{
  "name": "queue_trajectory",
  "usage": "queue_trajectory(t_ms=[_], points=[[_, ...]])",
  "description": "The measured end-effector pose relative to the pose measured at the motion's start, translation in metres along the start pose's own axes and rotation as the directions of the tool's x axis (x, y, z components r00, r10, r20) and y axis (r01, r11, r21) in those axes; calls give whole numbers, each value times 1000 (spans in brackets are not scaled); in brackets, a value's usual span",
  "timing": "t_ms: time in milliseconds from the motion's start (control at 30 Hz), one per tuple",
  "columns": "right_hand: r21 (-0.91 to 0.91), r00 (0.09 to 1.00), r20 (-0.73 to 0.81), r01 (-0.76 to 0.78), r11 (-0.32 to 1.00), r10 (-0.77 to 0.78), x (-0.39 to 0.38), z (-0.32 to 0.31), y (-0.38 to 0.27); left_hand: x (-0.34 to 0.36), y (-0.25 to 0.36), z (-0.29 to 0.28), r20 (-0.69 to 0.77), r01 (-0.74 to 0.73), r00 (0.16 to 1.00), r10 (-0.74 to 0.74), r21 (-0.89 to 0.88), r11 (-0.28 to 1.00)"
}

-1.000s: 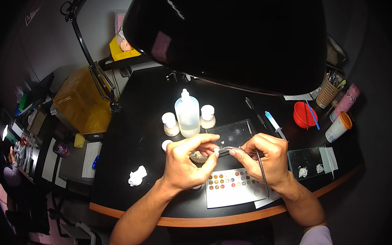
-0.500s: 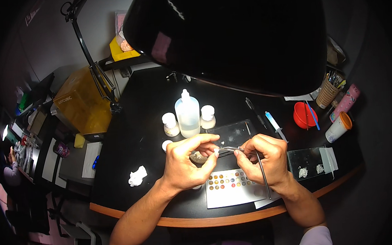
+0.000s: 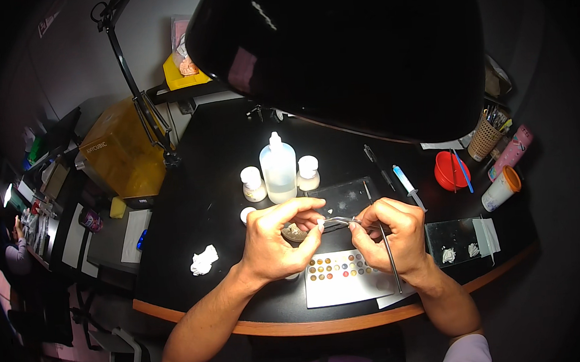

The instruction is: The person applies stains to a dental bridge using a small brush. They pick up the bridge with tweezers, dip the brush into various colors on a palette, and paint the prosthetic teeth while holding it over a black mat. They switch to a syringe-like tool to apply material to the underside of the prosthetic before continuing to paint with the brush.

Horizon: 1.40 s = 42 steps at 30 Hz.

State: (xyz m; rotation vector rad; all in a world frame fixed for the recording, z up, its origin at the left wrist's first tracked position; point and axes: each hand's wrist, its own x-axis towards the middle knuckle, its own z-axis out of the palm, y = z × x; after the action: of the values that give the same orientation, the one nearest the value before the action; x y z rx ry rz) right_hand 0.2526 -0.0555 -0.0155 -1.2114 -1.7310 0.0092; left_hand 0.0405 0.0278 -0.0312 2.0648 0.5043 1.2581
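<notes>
My left hand (image 3: 275,238) is closed, with thumb and fingertips around a small white piece (image 3: 320,225). The thin curved metal tips of a pair of tweezers (image 3: 337,220) reach that piece. My right hand (image 3: 400,237) grips the tweezers, and a slim dark-handled brush (image 3: 388,254) slants through the same hand. Below the hands lies a white palette (image 3: 337,296) with rows of small coloured wells. Behind them, a dark glass slab (image 3: 344,194) carries white smears. A brownish dish (image 3: 294,233) is partly hidden by my left hand.
A large clear bottle (image 3: 278,172) stands between two small white-capped jars (image 3: 253,186) (image 3: 308,173). Crumpled tissue (image 3: 204,260) lies left. To the right are a syringe (image 3: 406,184), a red bowl (image 3: 449,171), a cup (image 3: 500,191) and another glass slab (image 3: 449,234). A black lamp (image 3: 349,58) hangs overhead.
</notes>
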Motion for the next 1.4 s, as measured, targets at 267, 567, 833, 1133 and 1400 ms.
queue_trajectory(t_ms=[267, 567, 833, 1133, 1400], points=[[41, 999, 3, -53, 998, 53, 0, 1, -1, -1, -1, 0, -6, -2, 1000, 2, 10, 1000], [98, 992, 13, -128, 987, 127, 0, 1, -3, 0, 1, -1, 12, 30, 999, -30, -17, 999], [263, 929, 175, -362, 894, 325, -6, -1, 7, 1, 10, 0, 76, 305, 951, -299, -88, 948], [674, 787, 371, -593, 441, 492, -5, 5, 0, -3, 15, 7, 196, 452, 892, -407, -349, 821], [729, 799, 388, -571, 377, 460, -9, 19, -6, -7, 13, 16, -68, 299, 941, -332, -294, 908]])
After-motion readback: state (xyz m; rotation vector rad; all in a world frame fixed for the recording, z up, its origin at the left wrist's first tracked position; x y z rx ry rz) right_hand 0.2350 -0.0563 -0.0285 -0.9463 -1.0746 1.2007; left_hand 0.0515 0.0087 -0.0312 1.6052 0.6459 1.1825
